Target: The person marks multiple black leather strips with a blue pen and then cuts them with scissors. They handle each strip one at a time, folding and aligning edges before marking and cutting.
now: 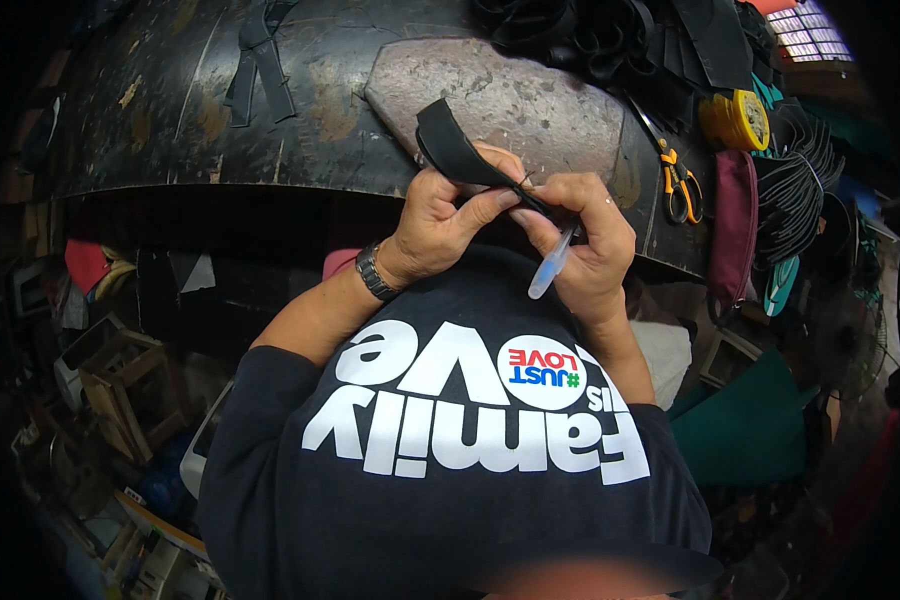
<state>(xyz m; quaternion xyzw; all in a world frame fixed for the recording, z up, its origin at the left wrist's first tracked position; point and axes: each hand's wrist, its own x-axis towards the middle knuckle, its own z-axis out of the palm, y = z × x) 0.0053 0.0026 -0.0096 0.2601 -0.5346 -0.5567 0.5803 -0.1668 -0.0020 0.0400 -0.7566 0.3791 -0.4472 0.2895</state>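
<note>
A folded black strap (454, 146) of leather-like material rises to the upper left above the table's near edge. Its lower part is pinched between the thumb and fingers of my left hand (435, 220). My right hand (595, 235) is closed around a slim pen-like tool (550, 268) with a translucent, bluish barrel that points down toward my shirt. The fingertips of both hands meet at the strap's lower end, where a thin dark tip or thread shows between them; which it is I cannot tell.
On the dark, worn table (170, 130) lies a grey stone-like slab (510, 95). Black straps (258, 75) lie at the left, more black strips (590, 40) at the back. Orange-handled scissors (680, 185), a yellow tub (735, 120), a maroon pouch (733, 230) and bundled black cords (798, 185) are at right.
</note>
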